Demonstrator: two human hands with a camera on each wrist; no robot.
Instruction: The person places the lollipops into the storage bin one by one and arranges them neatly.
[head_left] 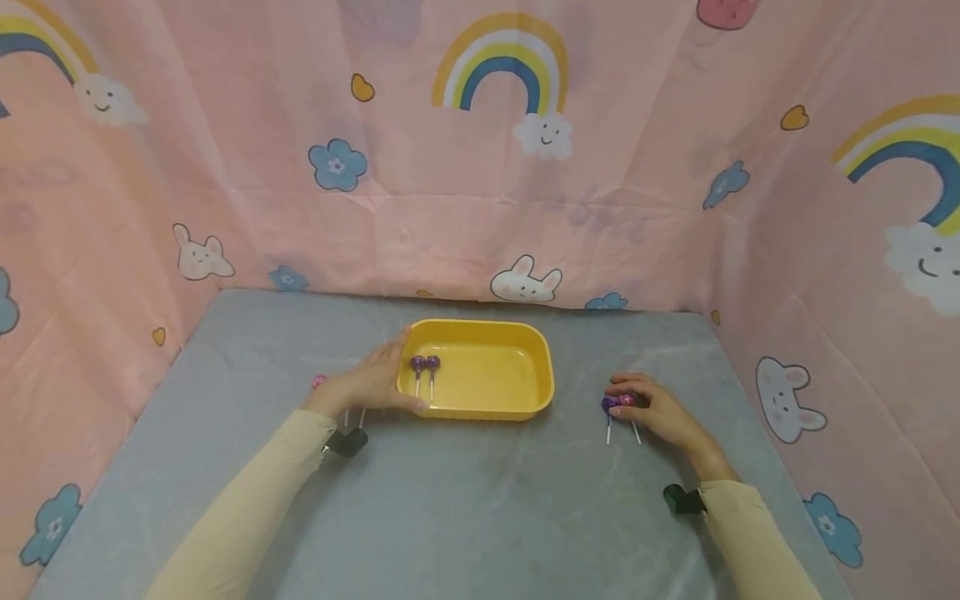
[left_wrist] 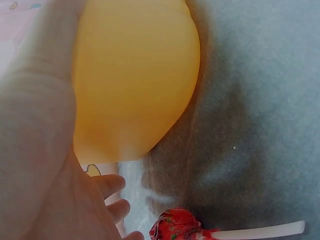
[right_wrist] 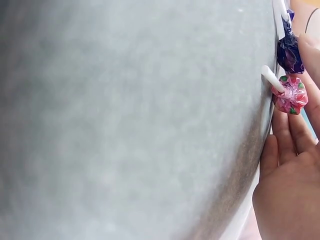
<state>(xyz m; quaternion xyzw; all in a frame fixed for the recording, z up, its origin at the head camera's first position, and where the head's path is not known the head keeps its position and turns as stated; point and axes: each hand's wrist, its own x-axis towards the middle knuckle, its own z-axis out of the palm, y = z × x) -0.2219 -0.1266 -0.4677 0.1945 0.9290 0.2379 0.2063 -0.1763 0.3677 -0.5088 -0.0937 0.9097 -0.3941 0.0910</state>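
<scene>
In the head view a yellow plastic tray (head_left: pixel 480 413) stands on the table, with two purple lollipops (head_left: pixel 425 362) lying at its left end. My left hand (head_left: pixel 375 379) grips that end, thumb at the front rim and fingers toward the back. Partly hidden under the left wrist, a pink lollipop (head_left: pixel 318 381) and white sticks (head_left: pixel 363 418) show; the left wrist view has a red-wrapped lollipop (left_wrist: pixel 176 225) below the hand. Right of the tray, my right hand (head_left: pixel 660 412) pinches a purple lollipop (right_wrist: pixel 290 52) between thumb and fingers. Beside it, a pink lollipop (right_wrist: pixel 291 96) sits against the fingers.
A grey cloth (head_left: pixel 480 508) covers the table. Pink patterned fabric (head_left: pixel 420 225) hangs at the back and both sides. Dark wrist cameras (head_left: pixel 682 499) are strapped at both sleeves.
</scene>
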